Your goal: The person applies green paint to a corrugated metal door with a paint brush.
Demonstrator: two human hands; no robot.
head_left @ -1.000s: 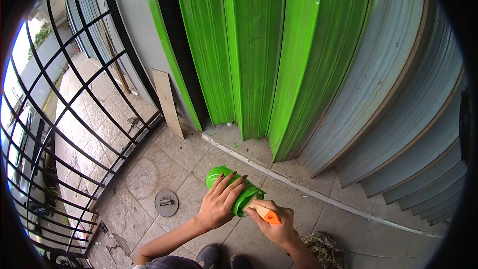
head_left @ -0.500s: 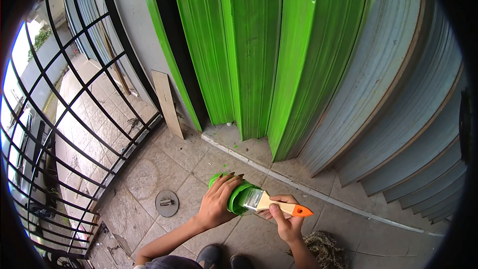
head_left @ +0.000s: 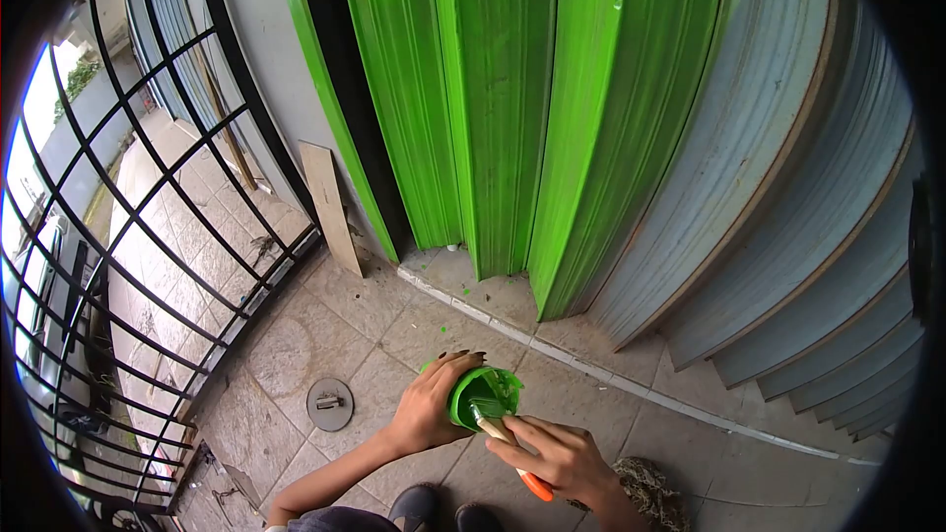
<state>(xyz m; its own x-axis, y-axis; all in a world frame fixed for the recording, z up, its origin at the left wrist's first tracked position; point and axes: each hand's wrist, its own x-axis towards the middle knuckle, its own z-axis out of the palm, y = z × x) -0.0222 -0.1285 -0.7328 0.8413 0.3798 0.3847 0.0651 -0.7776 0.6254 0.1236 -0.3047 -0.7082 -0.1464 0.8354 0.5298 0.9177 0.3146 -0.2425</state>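
Observation:
My left hand [head_left: 432, 402] wraps round a small paint container [head_left: 459, 418], tilted so that its mouth faces right. Green paint coats its rim and inside. My right hand [head_left: 560, 461] grips a paintbrush [head_left: 495, 428] with a pale wooden handle and an orange end. The bristles reach into the container's mouth, against the inner wall, and their tips are partly hidden. Ahead stands a folding metal door whose left panels [head_left: 505, 138] are glossy green, while the right panels [head_left: 754, 167] are grey-blue.
A black grille gate [head_left: 148, 207] stands at the left. Near the wall leans a narrow board [head_left: 330, 207]. A round metal cover [head_left: 330, 404] lies in the tiled floor, a tangled fibrous bundle [head_left: 650, 495] is at lower right, and a pale threshold strip [head_left: 591, 366] runs below the door.
My right hand has turned the brush, so its handle now slants down towards me and its bristles go into the container. The container's mouth has turned slightly more upward.

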